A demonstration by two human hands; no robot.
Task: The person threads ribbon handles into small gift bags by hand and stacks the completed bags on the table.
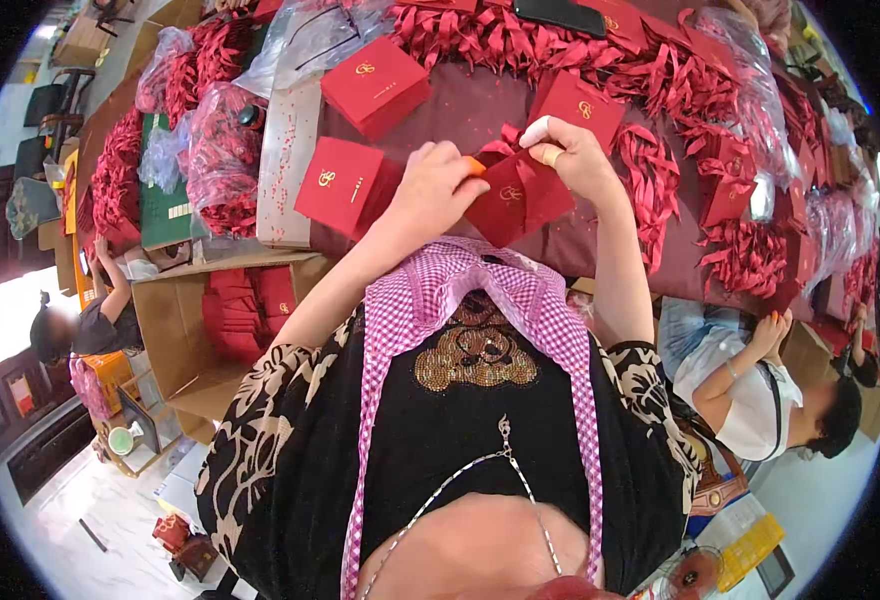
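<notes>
A red paper bag (508,205) with a gold logo is held in front of my chest, slightly tilted. My left hand (432,195), with orange covering on a fingertip, is closed at the bag's upper left edge. On the other side, my right hand (575,160) has white and tan wraps on its fingers and pinches a red ribbon (512,140) at the bag's top. What lies right under the fingertips is partly hidden. Stacks of similar red bags lie near my left hand, one upper stack (375,85) and one lower stack (340,185). Another red bag (580,105) lies beyond my right hand.
Bundles of red ribbons (650,195) cover much of the dark red tablecloth (460,100). A black phone (560,15) lies at the far edge. Clear plastic bags (225,140) and a cardboard box (185,350) holding red items are at left. Co-workers sit on both sides.
</notes>
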